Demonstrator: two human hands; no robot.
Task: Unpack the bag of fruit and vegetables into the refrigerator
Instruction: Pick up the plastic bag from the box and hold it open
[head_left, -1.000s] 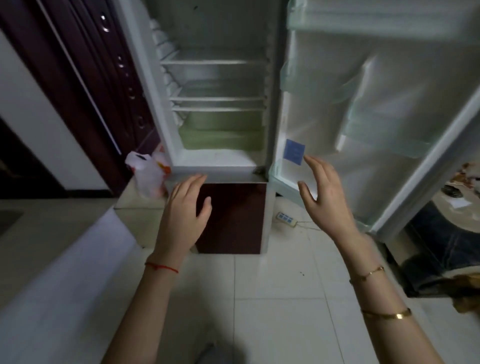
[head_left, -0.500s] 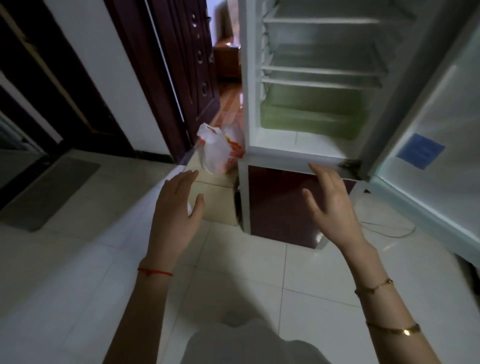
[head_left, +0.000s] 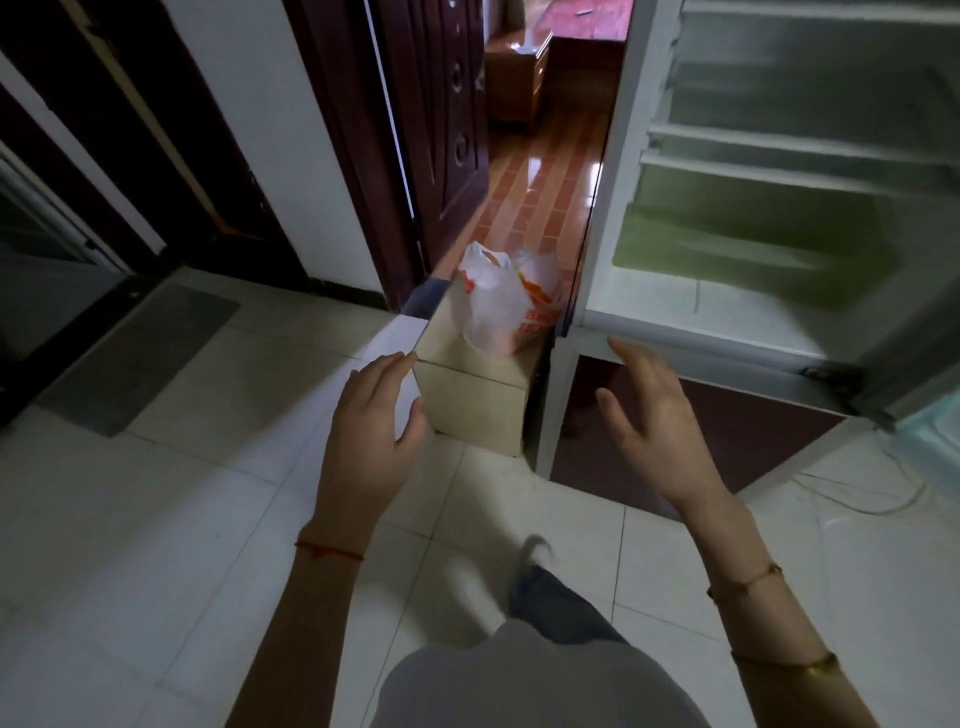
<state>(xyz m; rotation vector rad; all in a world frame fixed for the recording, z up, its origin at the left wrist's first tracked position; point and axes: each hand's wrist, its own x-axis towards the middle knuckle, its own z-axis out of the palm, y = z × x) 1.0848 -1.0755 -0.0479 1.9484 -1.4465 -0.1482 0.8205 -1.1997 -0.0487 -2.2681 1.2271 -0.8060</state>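
Early stage of unpacking, viewed from head height looking down and forward. Refrigerator (head_left: 769, 218) at far right with its upper compartment standing open: pale shelves (head_left: 779, 150) bare as far as visible, green drawer (head_left: 748, 254) at the bottom with no produce showing in it, dark red lower door (head_left: 691, 431) closed below. Bag (head_left: 506, 299), white plastic with orange-red print, resting upright on a low tiled step (head_left: 472, 405) just left of the refrigerator's side wall and in front of the doorway to a room with a reddish floor (head_left: 545, 176); handles loose at the top, contents hidden behind the plastic. Left hand (head_left: 371, 431) near and left of the step, fingers spread and gently curled, holding nothing. Right hand (head_left: 654, 421) in front of the lower door, fingers splayed wide, likewise holding nothing; both well short of the bag. Judged progress: nothing transferred yet, bag not yet picked up or opened, whole unpacking left to do. Writing: red characters along the bag's lower right face, too blurred to read; no brand mark legible on the refrigerator. Grey mat (head_left: 135, 353) on the white floor tiles at far left.
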